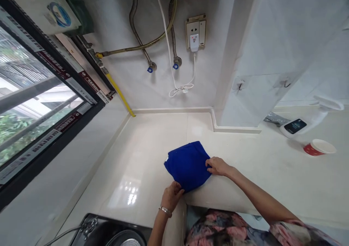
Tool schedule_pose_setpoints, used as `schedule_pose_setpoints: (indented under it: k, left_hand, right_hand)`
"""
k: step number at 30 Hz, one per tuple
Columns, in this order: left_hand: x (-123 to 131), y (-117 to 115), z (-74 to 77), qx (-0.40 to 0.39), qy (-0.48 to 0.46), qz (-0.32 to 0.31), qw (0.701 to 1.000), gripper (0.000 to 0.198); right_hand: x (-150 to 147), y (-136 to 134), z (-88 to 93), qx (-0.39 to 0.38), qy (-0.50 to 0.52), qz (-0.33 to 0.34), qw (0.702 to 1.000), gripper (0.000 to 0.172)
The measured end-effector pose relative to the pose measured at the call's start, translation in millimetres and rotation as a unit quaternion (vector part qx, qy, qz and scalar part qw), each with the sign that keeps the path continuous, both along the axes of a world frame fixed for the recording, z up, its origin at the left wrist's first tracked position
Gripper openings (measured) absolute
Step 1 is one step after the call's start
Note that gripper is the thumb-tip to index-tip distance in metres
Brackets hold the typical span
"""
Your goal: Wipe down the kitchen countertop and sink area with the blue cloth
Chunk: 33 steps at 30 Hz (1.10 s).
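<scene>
A folded blue cloth [188,164] lies on the pale, glossy countertop [245,155], a small white tag showing at its left edge. My left hand [172,195], with a silver bangle at the wrist, pinches the cloth's near corner between thumb and fingers. On the opposite side, my right hand [216,166] has its fingers curled over the cloth's right edge. Both hands touch the cloth close to the counter's front edge.
A black gas hob [109,231] sits at the lower left. To the right stand a white bottle [308,120] and a red-and-white paper cup [319,148]. A wall socket [195,31] with a plugged-in white cable and a yellow pipe [120,93] are at the back.
</scene>
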State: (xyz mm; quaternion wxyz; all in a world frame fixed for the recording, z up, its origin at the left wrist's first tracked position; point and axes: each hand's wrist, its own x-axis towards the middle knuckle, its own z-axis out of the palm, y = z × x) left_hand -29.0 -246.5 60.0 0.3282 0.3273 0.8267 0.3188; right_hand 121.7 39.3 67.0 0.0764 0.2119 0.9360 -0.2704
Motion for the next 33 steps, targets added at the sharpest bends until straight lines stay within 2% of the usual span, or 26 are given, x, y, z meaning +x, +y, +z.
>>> schedule_pose_setpoints:
  k: [2,4,6,8,9,11,13,15,18,20,22,25,27,29,30,31,33]
  left_hand:
    - [-5,-4,5.5,-0.008,-0.023,-0.020,0.999,0.017]
    - [-12,-11,11.4,-0.018,-0.051,-0.044,0.998,0.023]
    - [-26,-22,15.6,-0.012,-0.042,-0.052,0.998,0.031]
    - [-48,-33,16.3,0.002,0.024,-0.017,1.000,0.041]
    - [-60,-38,15.0,0.003,0.067,0.018,0.998,0.048]
    - [-82,-43,8.3,-0.013,0.149,0.093,0.984,0.061]
    - [-91,-39,-5.0,-0.022,0.226,0.117,0.967,0.068]
    - [-83,-24,-25.1,0.021,0.330,0.048,0.943,0.062]
    - [-56,14,-58.8,0.088,0.424,-0.157,0.887,0.067]
    - [-46,48,-74.9,0.086,0.459,-0.161,0.870,0.071]
    - [-52,85,-83.0,0.078,0.471,-0.132,0.869,0.070]
    - [-89,138,-84.2,0.091,0.442,-0.141,0.881,0.065]
    - [-121,155,-82.3,0.106,0.412,-0.151,0.892,0.063]
    - [-155,142,-81.2,0.103,0.392,-0.119,0.906,0.062]
    - [-172,123,-81.2,0.089,0.390,-0.080,0.913,0.061]
    - [-188,97,-81.5,0.062,0.388,-0.027,0.919,0.061]
    - [-218,30,-81.3,-0.021,0.375,0.069,0.924,0.063]
  right_hand:
    - [3,5,1.6,0.008,-0.017,-0.013,1.000,0.019]
    - [3,7,3.4,0.033,-0.024,-0.042,0.998,0.022]
    - [-6,2,4.0,0.096,0.015,-0.095,0.991,0.035]
    - [-23,-12,1.0,0.159,0.083,-0.120,0.976,0.053]
    - [-33,-22,-2.5,0.176,0.112,-0.105,0.972,0.059]
    - [-52,-44,-13.6,0.172,0.138,-0.023,0.975,0.064]
    - [-65,-62,-28.3,0.155,0.139,0.044,0.977,0.064]
    - [-70,-71,-42.1,0.144,0.138,0.056,0.978,0.067]
    - [-77,-65,-52.3,0.135,0.134,0.033,0.981,0.068]
    - [-88,-48,-51.6,0.130,0.127,0.017,0.983,0.065]
    - [-107,-23,-49.3,0.134,0.119,0.000,0.984,0.063]
    - [-148,23,-49.9,0.155,0.106,-0.019,0.982,0.063]
    - [-182,56,-52.6,0.172,0.098,-0.038,0.979,0.063]
    - [-218,89,-53.2,0.187,0.083,-0.080,0.976,0.064]
    - [-236,105,-51.8,0.194,0.072,-0.104,0.973,0.066]
    - [-253,120,-49.1,0.202,0.062,-0.122,0.970,0.067]
    - [-283,147,-41.2,0.221,0.049,-0.141,0.964,0.069]
